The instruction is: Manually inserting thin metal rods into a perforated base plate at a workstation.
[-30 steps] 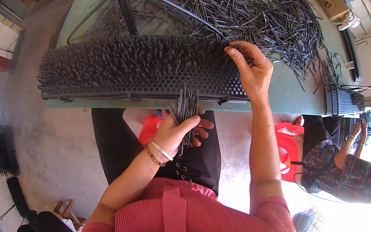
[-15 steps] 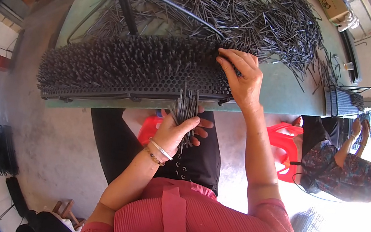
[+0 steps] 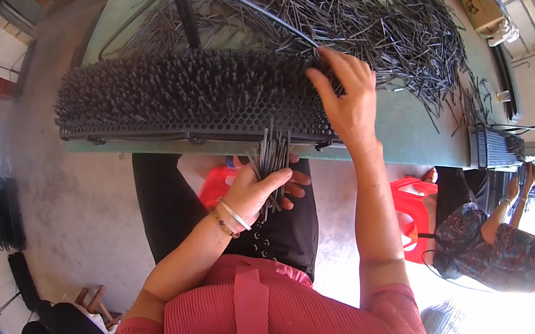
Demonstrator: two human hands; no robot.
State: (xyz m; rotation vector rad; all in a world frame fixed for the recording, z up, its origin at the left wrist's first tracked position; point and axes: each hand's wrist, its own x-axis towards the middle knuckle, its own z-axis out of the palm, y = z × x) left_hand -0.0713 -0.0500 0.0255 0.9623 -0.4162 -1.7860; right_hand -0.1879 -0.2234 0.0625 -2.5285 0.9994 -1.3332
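Observation:
My left hand (image 3: 251, 191) is closed round a bundle of thin dark sticks (image 3: 272, 147), their ends pointing up in front of a long black perforated panel (image 3: 250, 120). Sticks stand like bristles (image 3: 175, 87) across much of this panel, while bare holes show along its near edge, most widely right of the middle. Over the panel's right end is my right hand (image 3: 351, 107), its thumb and fingers apart and no stick visible between them. The fingertips partly cover the far edge there.
A large heap of loose dark sticks (image 3: 364, 26) covers the green tabletop (image 3: 417, 137) behind the panel. A black metal frame (image 3: 184, 9) rises at the left. On the right, another person (image 3: 499, 236) works at a smaller panel (image 3: 491, 149) near a red stool (image 3: 408, 195).
My right hand has lifted slightly up and left from the panel's bristles, and its thumb and fingers have spread. My left hand, with the sticks, has barely moved.

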